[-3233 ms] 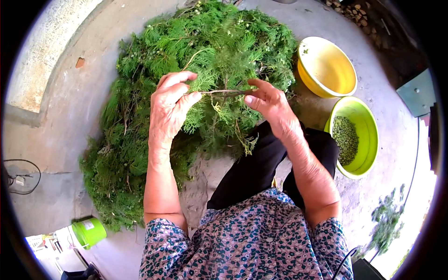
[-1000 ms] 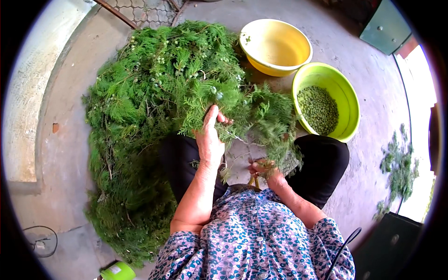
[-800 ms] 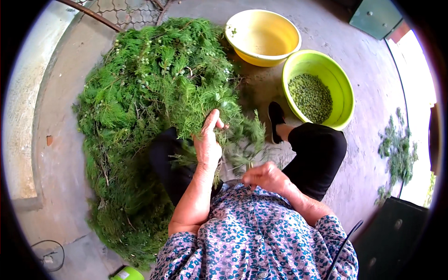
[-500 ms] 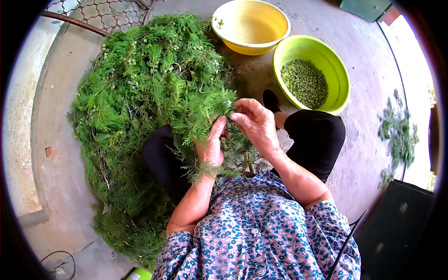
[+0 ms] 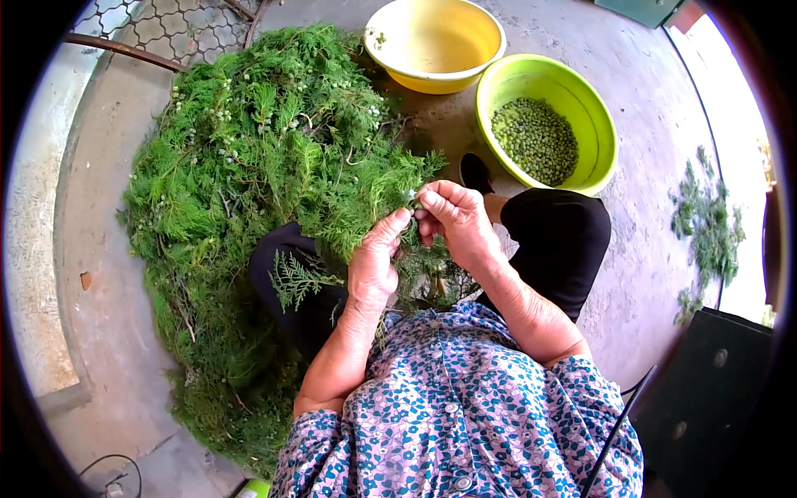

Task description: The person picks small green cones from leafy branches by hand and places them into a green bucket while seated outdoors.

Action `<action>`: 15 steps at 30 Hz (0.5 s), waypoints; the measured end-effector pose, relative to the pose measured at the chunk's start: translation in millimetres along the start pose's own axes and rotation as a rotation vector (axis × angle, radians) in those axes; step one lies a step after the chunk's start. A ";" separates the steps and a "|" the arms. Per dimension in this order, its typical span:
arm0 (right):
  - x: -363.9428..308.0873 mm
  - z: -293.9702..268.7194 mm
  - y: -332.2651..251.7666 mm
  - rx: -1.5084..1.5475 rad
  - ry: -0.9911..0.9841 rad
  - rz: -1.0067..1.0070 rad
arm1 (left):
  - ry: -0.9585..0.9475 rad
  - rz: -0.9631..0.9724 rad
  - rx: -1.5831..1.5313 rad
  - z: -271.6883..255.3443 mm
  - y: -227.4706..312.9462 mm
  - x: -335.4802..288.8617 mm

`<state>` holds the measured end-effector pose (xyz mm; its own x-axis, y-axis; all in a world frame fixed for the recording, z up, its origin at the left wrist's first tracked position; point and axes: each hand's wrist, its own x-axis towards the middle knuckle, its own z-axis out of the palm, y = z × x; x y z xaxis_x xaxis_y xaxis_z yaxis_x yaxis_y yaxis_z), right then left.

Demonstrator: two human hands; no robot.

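My left hand point(image 5: 374, 261) is closed on a leafy green conifer sprig point(image 5: 353, 220), held in front of my lap between my knees. Thumb and forefinger of my right hand point(image 5: 465, 222) pinch a small pale green cone point(image 5: 409, 196) at the sprig's tip; other round cones seem tucked under the curled fingers. Both sets of fingertips are nearly touching. Beyond and left of my hands spreads a big heap of cut conifer branches point(image 5: 224, 158), dotted with pale cones. A lime green basin point(image 5: 594, 137) past my right knee holds many small green cones point(image 5: 535, 141).
A yellow basin point(image 5: 436, 80) with a few green bits on its wall stands beside the lime one. Loose sprigs point(image 5: 706, 220) lie on the concrete floor at the right. A dark green panel point(image 5: 710, 398) is at lower right, a metal mesh frame point(image 5: 170, 33) at upper left.
My right fingers have come down slightly and closed at the sprig's tip, where a pale cone now shows. The sprig has shifted a little, and the whole view has moved slightly.
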<state>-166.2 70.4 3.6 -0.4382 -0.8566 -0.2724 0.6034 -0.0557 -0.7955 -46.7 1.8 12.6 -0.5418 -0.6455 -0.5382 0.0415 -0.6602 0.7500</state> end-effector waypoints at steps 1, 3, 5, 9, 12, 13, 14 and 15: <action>-0.4 -1.3 -1.3 0.001 -0.002 -0.002 | 0.000 0.003 0.002 0.6 -0.1 -0.1; -1.3 -3.9 -3.9 0.103 -0.027 -0.054 | 0.122 0.002 0.015 1.5 -1.6 0.6; -3.8 -2.4 -12.1 0.124 -0.047 -0.057 | 0.073 -0.030 0.055 -6.0 -5.5 3.4; 0.7 -4.1 -11.9 -0.102 -0.131 -0.081 | -0.093 0.216 0.020 1.9 -8.5 6.4; 2.4 -4.6 -7.3 -0.178 -0.066 -0.123 | 0.008 0.303 0.115 13.4 -2.8 -1.7; 2.1 -4.9 -8.3 -0.177 -0.069 -0.122 | 0.011 0.304 0.116 11.9 -1.8 -1.8; 1.0 -6.1 -10.4 -0.161 -0.075 -0.042 | -0.026 0.250 0.114 9.2 -0.1 -2.0; 0.6 -6.8 -11.4 -0.145 -0.080 0.037 | -0.063 0.197 0.113 6.6 1.5 -2.1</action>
<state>-177.9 73.9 8.8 -0.3591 -0.8953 -0.2635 0.5132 0.0464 -0.8570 -51.0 4.7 17.3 -0.5837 -0.7302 -0.3551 0.0594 -0.4745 0.8783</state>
